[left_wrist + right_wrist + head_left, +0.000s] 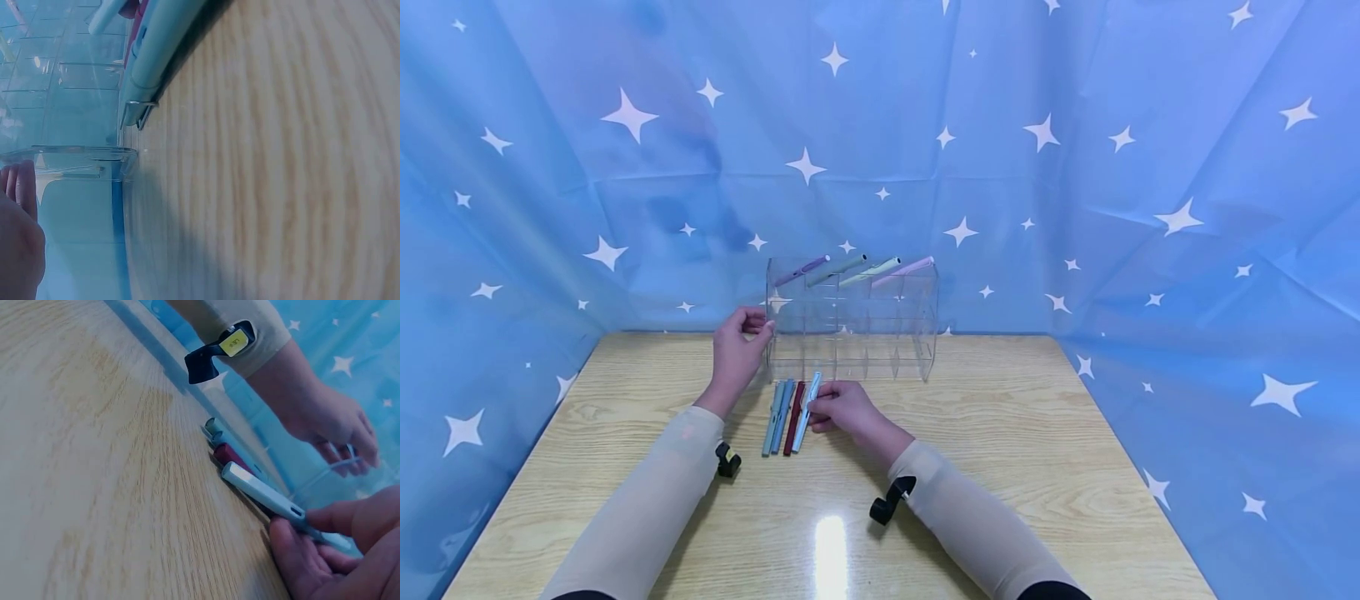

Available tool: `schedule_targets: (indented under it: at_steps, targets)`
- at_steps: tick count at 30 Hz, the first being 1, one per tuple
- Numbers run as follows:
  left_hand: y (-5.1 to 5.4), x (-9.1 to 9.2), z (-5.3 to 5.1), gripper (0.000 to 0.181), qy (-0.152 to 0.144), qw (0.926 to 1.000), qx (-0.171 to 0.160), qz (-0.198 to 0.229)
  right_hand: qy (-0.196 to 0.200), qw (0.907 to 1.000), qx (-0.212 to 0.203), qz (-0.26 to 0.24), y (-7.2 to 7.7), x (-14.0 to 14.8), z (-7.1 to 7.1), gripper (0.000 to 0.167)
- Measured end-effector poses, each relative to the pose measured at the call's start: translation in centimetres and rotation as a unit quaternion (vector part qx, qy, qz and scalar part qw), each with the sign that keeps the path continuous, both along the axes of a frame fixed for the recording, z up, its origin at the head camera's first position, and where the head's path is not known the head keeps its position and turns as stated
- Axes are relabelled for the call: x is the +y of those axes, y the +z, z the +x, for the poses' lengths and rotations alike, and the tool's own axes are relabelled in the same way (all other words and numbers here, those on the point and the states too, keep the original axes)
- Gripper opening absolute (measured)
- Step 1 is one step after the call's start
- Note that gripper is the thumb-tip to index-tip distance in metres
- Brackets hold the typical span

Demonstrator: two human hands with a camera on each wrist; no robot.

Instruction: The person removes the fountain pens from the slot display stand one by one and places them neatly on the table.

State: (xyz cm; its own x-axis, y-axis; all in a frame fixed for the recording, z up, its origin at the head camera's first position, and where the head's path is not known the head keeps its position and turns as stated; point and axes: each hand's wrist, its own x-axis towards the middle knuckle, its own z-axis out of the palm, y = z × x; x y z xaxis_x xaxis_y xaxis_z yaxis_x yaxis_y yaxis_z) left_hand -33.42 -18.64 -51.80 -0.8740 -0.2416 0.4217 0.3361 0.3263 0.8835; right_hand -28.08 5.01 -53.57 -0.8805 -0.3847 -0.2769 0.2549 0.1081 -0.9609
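Observation:
My right hand (pixel 848 408) pinches a light blue pen (pixel 801 429) between thumb and fingers, just above the table; the right wrist view shows this pen (pixel 255 487) slanting out of the grip. Beside it on the table lie a dark red pen (pixel 793 419), a blue pen (pixel 782 418) and a grey-green pen (pixel 772 419), side by side. Behind them stands a clear plastic rack (pixel 850 368) with compartments. My left hand (pixel 741 343) grips the rack's left side edge with thumb and fingertips.
Along the rack's top row lean a purple pen (pixel 802 271), a dark grey-green pen (pixel 837 270), a pale green pen (pixel 871 271) and a pink pen (pixel 904 271). A blue star-patterned curtain (pixel 880 125) hangs close behind the wooden table (pixel 1000 433).

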Motion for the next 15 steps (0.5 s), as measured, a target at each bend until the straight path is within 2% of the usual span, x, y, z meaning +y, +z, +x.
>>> schedule_targets:
  at_steps: [15]
  targets:
    - [-0.17,-0.1,-0.24,0.028,0.001,1.0,-0.006,0.001,-0.014,0.9994,0.013,0.03,-0.12,-0.5,-0.1,0.015]
